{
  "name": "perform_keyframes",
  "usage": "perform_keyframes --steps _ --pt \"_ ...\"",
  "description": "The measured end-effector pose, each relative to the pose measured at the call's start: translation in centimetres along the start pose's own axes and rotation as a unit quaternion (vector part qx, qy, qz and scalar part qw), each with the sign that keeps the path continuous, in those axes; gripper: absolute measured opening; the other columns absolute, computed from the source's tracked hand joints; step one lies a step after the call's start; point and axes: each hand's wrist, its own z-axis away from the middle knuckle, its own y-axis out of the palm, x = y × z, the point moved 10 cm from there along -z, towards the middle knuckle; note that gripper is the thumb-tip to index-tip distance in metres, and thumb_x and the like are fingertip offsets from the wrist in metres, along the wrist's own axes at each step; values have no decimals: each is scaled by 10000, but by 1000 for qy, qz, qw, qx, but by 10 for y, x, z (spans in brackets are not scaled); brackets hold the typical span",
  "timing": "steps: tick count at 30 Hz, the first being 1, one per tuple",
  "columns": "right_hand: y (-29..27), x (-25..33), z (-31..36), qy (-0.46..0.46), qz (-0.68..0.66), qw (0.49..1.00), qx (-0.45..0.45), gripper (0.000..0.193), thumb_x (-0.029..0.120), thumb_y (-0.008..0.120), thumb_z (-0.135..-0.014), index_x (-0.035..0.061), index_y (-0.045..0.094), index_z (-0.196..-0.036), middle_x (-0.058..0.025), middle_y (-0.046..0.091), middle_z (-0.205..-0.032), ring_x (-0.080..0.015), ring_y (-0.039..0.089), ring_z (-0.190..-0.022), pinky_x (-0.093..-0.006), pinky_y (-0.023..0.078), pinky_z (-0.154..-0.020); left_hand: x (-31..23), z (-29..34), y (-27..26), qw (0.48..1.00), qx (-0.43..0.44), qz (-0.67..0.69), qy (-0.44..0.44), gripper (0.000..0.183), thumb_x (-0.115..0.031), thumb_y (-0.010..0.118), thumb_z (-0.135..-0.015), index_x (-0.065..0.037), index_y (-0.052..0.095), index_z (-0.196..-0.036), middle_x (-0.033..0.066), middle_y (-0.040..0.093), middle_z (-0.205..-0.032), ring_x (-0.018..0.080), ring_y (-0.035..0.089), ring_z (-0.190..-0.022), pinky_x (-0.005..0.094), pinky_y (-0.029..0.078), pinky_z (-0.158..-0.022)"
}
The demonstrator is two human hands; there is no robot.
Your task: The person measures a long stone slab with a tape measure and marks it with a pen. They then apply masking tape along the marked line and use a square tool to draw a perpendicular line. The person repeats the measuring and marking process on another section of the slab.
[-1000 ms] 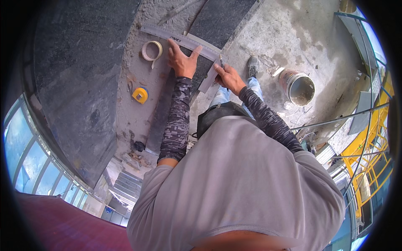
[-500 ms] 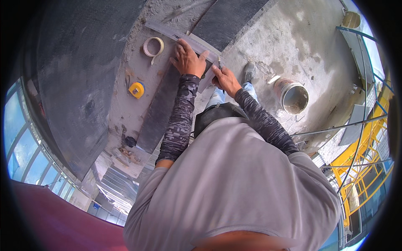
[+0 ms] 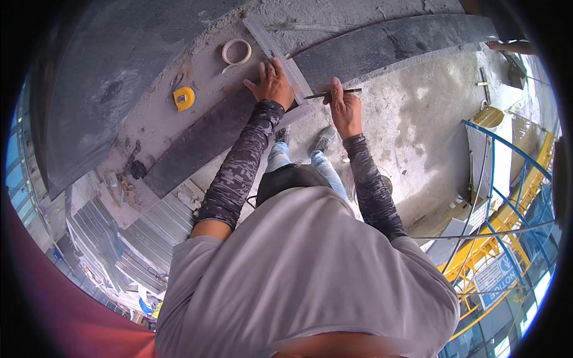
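Note:
A long dark slab (image 3: 382,49) runs across the dusty floor, and an L-shaped metal square (image 3: 262,37) lies over it. My left hand (image 3: 274,85) rests on the square with its fingers spread, near the corner. To its right, my right hand (image 3: 346,113) grips a dark, thin pencil (image 3: 353,90). The pencil's tip points left and meets the square's edge; whether it touches the slab I cannot tell. Left of the square lie a roll of tape (image 3: 225,55) with a loose end and a yellow tape measure (image 3: 184,98).
A large dark panel (image 3: 113,83) stands at the left. Another person's hand (image 3: 496,46) is at the far right end of the slab. Corrugated metal sheets (image 3: 98,238) lie lower left. Blue bars (image 3: 507,143) and yellow metalwork (image 3: 507,203) stand to the right.
The view has turned, showing more of the slab and another person's hand. My right hand has moved away from the left, and the pencil now lies nearly level. The left hand stays on the square.

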Motion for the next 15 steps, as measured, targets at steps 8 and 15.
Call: perform_keyframes --steps 8,15 --pt "57 23 -51 -195 72 978 -4 228 168 734 -984 53 778 -1176 -198 771 -1056 -371 765 -935 -403 600 -832 2 -2 -1 1000 -3 -19 -24 1070 -496 794 -933 -75 186 -1707 96 334 -1745 315 218 -1647 844 221 -1186" --pt "65 27 -43 -260 116 958 20 225 112 732 -967 53 784 -1177 -186 776 -1037 -345 778 -929 -391 591 -808 6 -7 18 997 -22 -47 -48 973 -492 732 -975 -115 216 -1709 49 354 -1746 287 235 -1647 876 175 -1173"
